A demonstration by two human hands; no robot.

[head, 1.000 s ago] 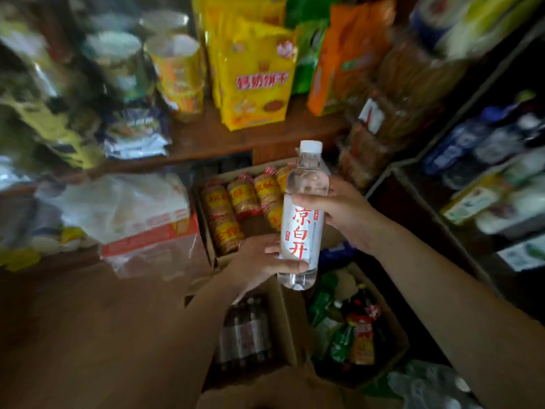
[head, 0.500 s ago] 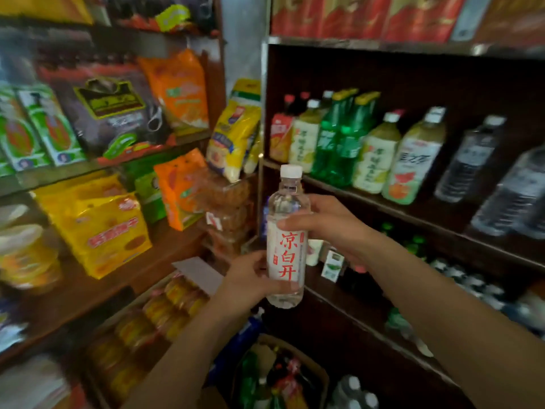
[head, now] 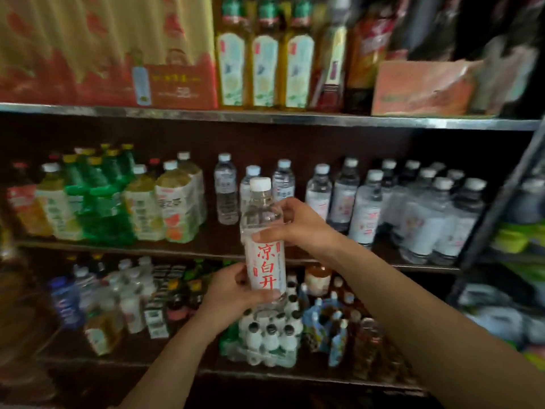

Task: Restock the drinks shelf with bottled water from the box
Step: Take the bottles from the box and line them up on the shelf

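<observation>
Upright water bottle (head: 264, 237) gripped by left hand (head: 236, 290) and right hand (head: 298, 224); base hidden, shelves blurred.

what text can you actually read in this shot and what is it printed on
"凉白开" in red, running down the white label of the water bottle that the left hand and right hand hold.
Labels on the clear shelf bottles: red marks, too blurred to read.
Labels on the tea bottles: blurred, unreadable.
Print on the red and yellow carton on the top shelf: too blurred to read.
</observation>
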